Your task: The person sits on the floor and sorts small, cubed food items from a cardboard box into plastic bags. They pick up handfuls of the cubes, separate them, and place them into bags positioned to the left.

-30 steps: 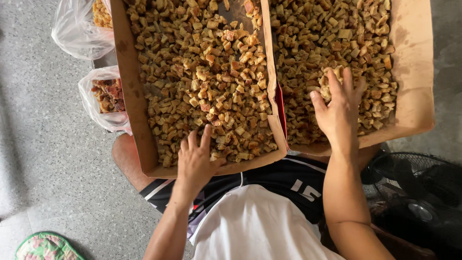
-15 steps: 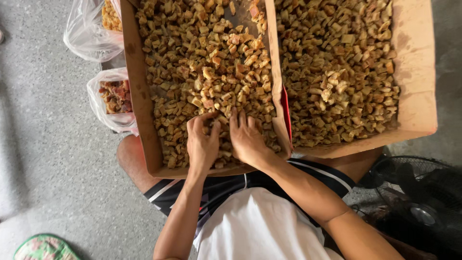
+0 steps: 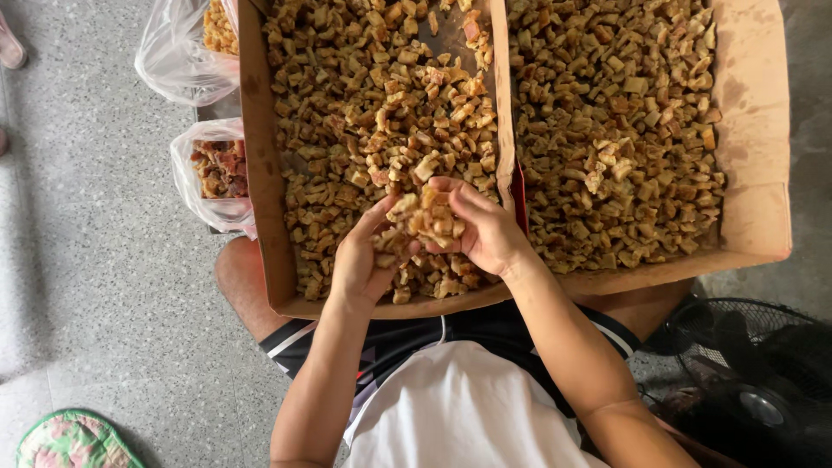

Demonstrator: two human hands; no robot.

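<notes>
Cupped together, the left hand (image 3: 360, 264) and right hand (image 3: 485, 230) hold a heap of brown chunks (image 3: 426, 221) between them, just above the near end of the left box (image 3: 260, 186). That box rests on the person's lap and is filled with the same chunks. Touching it on the right, a second box (image 3: 758, 147) holds a thicker layer of them. A black fan (image 3: 750, 381) stands near right. Far left, two clear bags (image 3: 186, 61) of chunks sit beside the left box.
</notes>
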